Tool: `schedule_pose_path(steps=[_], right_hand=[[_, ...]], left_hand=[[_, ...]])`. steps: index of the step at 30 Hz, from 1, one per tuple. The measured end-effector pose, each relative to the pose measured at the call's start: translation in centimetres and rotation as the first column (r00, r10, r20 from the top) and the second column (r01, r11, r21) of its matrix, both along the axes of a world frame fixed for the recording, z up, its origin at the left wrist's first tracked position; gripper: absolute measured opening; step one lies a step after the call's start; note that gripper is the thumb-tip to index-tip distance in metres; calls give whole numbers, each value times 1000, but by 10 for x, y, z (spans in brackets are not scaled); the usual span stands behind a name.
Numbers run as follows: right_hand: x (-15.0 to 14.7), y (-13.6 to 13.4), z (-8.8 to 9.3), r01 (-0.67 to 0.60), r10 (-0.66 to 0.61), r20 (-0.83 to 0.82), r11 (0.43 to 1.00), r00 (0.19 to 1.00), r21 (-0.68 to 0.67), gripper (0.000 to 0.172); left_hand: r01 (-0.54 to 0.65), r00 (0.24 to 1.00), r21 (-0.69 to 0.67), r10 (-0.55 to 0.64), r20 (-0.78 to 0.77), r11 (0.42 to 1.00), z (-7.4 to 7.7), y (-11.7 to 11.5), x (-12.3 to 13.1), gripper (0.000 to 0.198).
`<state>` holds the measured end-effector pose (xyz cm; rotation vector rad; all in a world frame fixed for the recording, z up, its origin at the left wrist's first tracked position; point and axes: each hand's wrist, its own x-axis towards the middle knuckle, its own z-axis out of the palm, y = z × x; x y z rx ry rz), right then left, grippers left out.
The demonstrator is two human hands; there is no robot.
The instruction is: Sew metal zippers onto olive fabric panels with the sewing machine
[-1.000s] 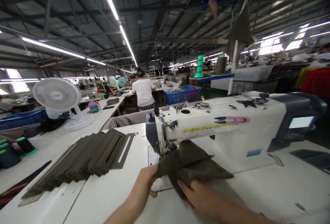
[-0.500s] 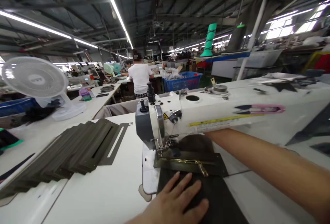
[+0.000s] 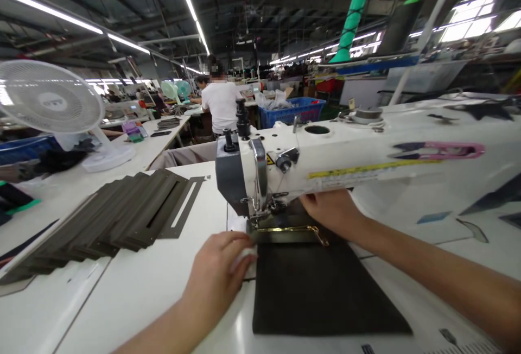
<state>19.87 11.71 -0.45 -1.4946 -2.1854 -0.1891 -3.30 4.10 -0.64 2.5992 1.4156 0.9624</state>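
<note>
A dark olive fabric piece lies flat on the white table, its far edge with a gold zipper under the presser foot of the white sewing machine. My left hand rests at the fabric's left edge, fingers curled on its corner. My right hand reaches under the machine arm and presses on the fabric behind the zipper; its fingertips are hidden.
A fanned stack of olive cut pieces lies at left. A white desk fan stands beyond it. Pink thread snips lie on the machine arm. A person in a white shirt sits ahead; a blue crate is nearby.
The bunched fabric has been spread flat with its zipper edge under the foot. My left hand slid from on top of the fabric to its left edge; my right hand came into view under the arm.
</note>
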Motion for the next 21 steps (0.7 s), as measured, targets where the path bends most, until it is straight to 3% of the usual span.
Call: schedule_pose_path(steps=[4,6,11,21], right_hand=[[-25,-30,-13,-334,334,12,942,943,43,21],[-40,-37,-22,-419,419,6,907,908,26,23],[-54,-34,-35,-460,459,-25,887,888,-35,26],[-57,-38,-31,-405,406,20,913,914,-36,27]], left_hand=[[66,988,104,-51,-145,992,-17,22,-14,19],[89,988,135,-70,-140,987,-25,27,-12,20],[96,992,182,-79,-98,979,-32,27,-5,20],[148,979,197,-115,-168,969,-30,29,-9,21]])
